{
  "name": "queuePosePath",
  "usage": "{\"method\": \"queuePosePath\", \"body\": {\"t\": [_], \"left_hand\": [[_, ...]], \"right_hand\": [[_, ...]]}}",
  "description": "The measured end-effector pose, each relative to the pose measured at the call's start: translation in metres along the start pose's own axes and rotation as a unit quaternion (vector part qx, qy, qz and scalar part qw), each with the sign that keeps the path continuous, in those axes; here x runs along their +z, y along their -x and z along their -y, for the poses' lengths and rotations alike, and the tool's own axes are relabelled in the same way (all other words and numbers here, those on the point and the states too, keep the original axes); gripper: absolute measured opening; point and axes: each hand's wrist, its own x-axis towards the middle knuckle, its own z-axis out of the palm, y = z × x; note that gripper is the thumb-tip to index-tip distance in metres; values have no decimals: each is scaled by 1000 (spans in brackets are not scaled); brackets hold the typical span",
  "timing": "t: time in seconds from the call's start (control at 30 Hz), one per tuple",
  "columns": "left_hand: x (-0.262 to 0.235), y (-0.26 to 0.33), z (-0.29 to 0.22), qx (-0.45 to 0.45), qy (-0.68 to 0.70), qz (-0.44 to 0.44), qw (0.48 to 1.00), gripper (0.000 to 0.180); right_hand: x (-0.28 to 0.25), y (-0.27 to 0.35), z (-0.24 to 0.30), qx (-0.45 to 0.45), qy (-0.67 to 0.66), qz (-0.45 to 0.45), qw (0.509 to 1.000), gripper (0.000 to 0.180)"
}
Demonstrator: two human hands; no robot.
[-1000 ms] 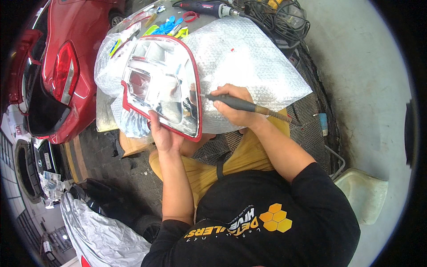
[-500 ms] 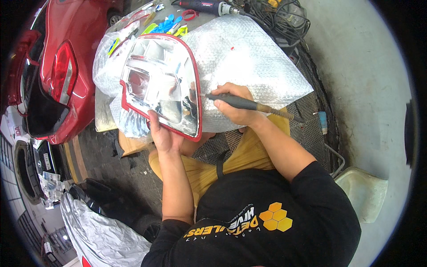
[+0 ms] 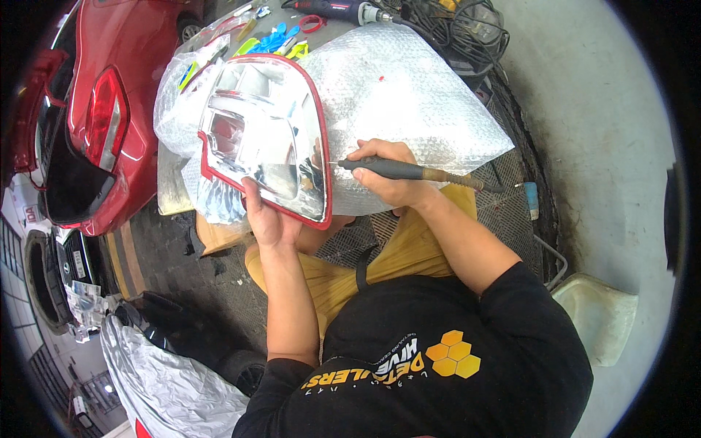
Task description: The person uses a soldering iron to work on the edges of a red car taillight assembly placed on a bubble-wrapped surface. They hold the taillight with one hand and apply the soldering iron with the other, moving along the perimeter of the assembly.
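A car tail light (image 3: pixel 283 142), with chrome-lined chambers and a red rim, is tilted over the bubble wrap. My left hand (image 3: pixel 272 220) grips its lower edge, thumb on the front and fingers hidden beneath. In my right hand (image 3: pixel 387 186) is a black pen-shaped rotary tool handpiece (image 3: pixel 398 168), its ribbed brown tail trailing to the right. The handpiece's thin metal tip points left at the tail light's right rim; whether it touches cannot be made out.
Bubble wrap (image 3: pixel 416 95) covers much of the work table. At its far side lie a dark power tool (image 3: pixel 339 10), blue and yellow-green pieces (image 3: pixel 274 40) and a red ring (image 3: pixel 312 24). Tangled black cables (image 3: pixel 467 44) sit far right. A red car (image 3: pixel 131 58) stands left, a grey wall (image 3: pixel 599 146) right.
The handpiece tip has shifted slightly down along the tail light's right rim. My left hand keeps its hold and the tail light has barely moved.
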Motion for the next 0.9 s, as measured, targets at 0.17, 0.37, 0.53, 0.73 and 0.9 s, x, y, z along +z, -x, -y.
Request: {"method": "queuePosePath", "body": {"t": [0.17,0.37,0.53,0.73,0.9], "left_hand": [[2,1,-1,-2,-1,-8,1000,82],[-2,0,0,-7,-3,-5,1000,83],[-4,0,-1,-12,2,-6,1000,83],[-2,1,-2,-14,-3,-15,1000,83],[0,1,-3,-17,7,-12,1000,83]], "right_hand": [[-1,1,-4,-18,-8,8,1000,25],[-1,1,-4,-8,-12,2,1000,26],[-1,1,-4,-5,-11,5,1000,27],[2,0,2,2,-14,-35,999,25],[0,1,-4,30,-14,-23,999,26]]}}
